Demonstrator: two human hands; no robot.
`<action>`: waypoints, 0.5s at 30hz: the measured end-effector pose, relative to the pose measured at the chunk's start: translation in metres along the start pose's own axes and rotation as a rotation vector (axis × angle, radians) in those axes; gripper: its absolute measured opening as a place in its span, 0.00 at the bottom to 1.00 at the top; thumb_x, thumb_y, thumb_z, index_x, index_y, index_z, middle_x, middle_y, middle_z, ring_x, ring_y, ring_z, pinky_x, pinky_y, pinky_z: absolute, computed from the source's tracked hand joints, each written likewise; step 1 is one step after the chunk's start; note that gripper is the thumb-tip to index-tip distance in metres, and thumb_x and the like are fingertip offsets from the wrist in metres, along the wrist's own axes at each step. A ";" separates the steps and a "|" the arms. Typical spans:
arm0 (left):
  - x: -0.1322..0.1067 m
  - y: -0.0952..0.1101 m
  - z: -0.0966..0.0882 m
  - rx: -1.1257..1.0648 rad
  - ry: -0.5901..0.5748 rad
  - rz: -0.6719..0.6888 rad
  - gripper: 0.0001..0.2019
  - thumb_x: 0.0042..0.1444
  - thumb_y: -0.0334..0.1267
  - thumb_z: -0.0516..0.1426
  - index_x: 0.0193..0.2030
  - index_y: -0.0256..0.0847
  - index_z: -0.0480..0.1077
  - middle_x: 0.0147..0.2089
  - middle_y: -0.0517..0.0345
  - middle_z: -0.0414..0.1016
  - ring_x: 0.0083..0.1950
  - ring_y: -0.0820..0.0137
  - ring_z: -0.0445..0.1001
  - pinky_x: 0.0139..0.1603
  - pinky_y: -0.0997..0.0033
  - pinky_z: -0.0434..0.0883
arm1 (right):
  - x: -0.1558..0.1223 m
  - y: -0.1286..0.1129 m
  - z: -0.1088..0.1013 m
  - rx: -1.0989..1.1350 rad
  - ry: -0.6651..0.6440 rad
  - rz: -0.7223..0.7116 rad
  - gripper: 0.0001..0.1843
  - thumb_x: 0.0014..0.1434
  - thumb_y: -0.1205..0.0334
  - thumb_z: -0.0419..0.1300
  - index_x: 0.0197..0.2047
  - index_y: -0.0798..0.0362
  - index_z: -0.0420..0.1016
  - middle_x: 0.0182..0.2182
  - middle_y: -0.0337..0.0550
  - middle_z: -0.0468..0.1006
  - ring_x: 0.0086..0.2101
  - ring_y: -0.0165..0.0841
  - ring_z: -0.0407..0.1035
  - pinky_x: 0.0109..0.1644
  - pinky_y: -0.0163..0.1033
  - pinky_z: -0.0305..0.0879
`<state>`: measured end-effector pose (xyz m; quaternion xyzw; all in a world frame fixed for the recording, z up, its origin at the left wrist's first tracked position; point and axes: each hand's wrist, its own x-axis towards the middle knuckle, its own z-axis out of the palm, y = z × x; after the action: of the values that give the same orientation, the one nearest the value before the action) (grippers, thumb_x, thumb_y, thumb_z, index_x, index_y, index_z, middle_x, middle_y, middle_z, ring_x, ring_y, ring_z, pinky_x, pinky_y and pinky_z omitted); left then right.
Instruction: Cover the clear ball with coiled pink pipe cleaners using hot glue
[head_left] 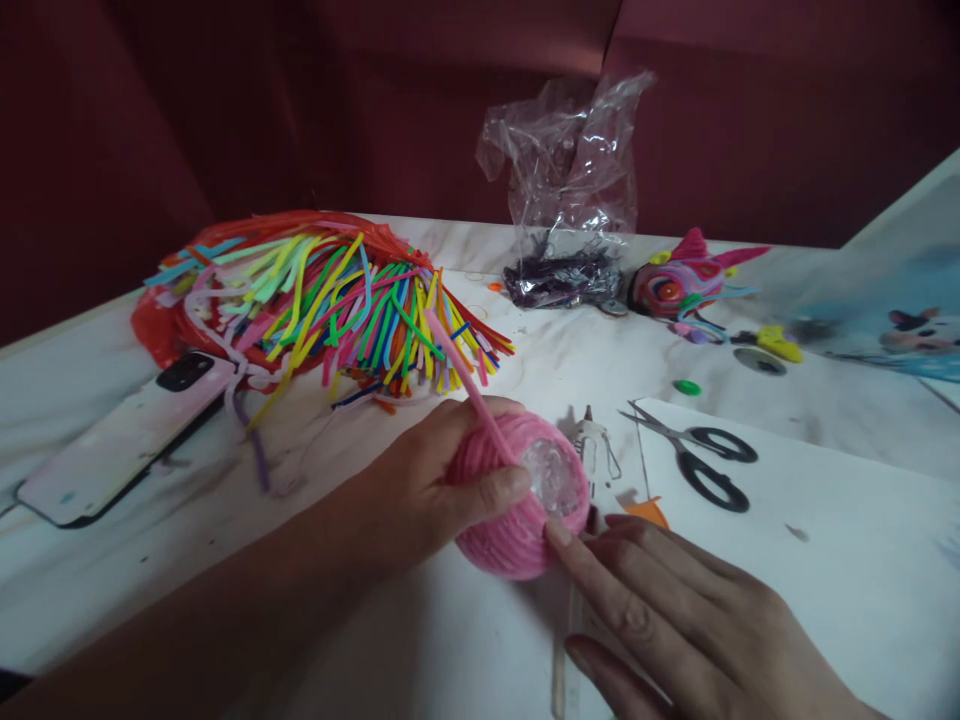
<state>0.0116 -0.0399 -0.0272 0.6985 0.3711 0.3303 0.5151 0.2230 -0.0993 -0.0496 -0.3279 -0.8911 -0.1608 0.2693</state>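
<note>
My left hand [431, 480] is wrapped round a pink ball [510, 535] wound from fuzzy pipe cleaner, with a clear plastic core [553, 475] showing at its open end. Its thumb presses the ball's front, pinning a loose pink pipe cleaner end [469, 385] that sticks up and away. My right hand [675, 620] lies beside the ball at the lower right, fingers stretched out, one fingertip touching the ball's lower edge. It holds nothing.
A bundle of coloured pipe cleaners [337, 300] on a red bag lies behind the ball. A phone [127, 435] is at the left. Black scissors [701, 455] rest on white paper [825, 560]. A clear plastic bag [566, 215] and a colourful craft figure [686, 285] stand at the back.
</note>
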 end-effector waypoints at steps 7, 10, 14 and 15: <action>0.000 0.000 0.000 0.052 0.010 0.002 0.20 0.56 0.47 0.57 0.53 0.41 0.65 0.52 0.54 0.71 0.53 0.59 0.68 0.55 0.62 0.64 | -0.002 0.004 0.000 0.072 0.037 -0.095 0.18 0.69 0.62 0.44 0.53 0.63 0.67 0.32 0.46 0.77 0.34 0.37 0.73 0.38 0.41 0.74; 0.000 0.000 -0.001 0.003 -0.017 -0.007 0.20 0.57 0.45 0.57 0.54 0.40 0.63 0.53 0.53 0.71 0.54 0.59 0.68 0.57 0.61 0.63 | 0.000 0.003 -0.004 0.079 0.013 -0.101 0.16 0.70 0.62 0.44 0.52 0.62 0.65 0.35 0.47 0.78 0.37 0.37 0.73 0.39 0.40 0.73; -0.002 0.003 -0.001 0.031 -0.039 -0.034 0.20 0.58 0.45 0.56 0.55 0.41 0.62 0.55 0.52 0.70 0.55 0.58 0.68 0.57 0.59 0.62 | 0.002 0.002 -0.003 0.122 -0.048 -0.057 0.19 0.70 0.62 0.44 0.57 0.65 0.60 0.33 0.47 0.77 0.31 0.35 0.72 0.32 0.38 0.73; -0.002 0.004 -0.001 0.045 -0.040 -0.043 0.20 0.58 0.45 0.56 0.55 0.42 0.62 0.56 0.52 0.69 0.55 0.58 0.68 0.58 0.58 0.62 | 0.002 0.002 -0.002 0.126 -0.068 -0.043 0.20 0.70 0.62 0.44 0.58 0.66 0.59 0.34 0.48 0.77 0.32 0.36 0.72 0.33 0.39 0.73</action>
<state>0.0106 -0.0424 -0.0236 0.7084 0.3830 0.2967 0.5133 0.2239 -0.0977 -0.0463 -0.2964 -0.9149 -0.0988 0.2557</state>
